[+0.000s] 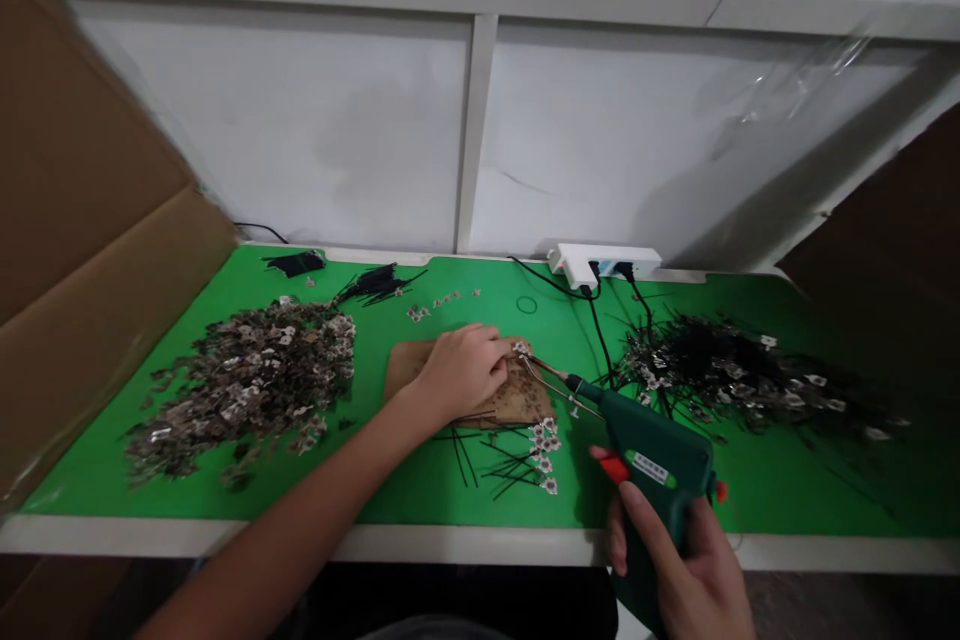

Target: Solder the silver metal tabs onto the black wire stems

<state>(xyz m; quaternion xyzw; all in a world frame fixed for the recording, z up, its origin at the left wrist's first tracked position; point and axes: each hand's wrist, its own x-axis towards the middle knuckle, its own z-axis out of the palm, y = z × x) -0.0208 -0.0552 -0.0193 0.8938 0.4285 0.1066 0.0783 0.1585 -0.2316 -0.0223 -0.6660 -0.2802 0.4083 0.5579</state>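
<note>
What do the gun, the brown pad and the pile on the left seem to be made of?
Gun: probably hard plastic, smooth dark green, from its even, moulded-looking body. Brown pad: cardboard or wood, matt and dark-spotted; I cannot tell which. Pile: probably small metal pieces, since some flat faces shine silvery.

Bare left hand [466, 372] covers part of the tan rectangular pad [525, 402]; whether the fingertips pinch something cannot be made out. Contact between the dark green gun-shaped tool [660, 442] and the small silver flower-shaped piece [520, 348]: too small to confirm. White-and-green label [650, 467]: print illegible. Tool's grip partly hidden by bare right hand [697, 575], itself cut by bottom edge. Heap of black wires and silver pieces [720, 360], right: blurred, uncountable. Brown cardboard panel [82, 160]: cropped at left edge.
</note>
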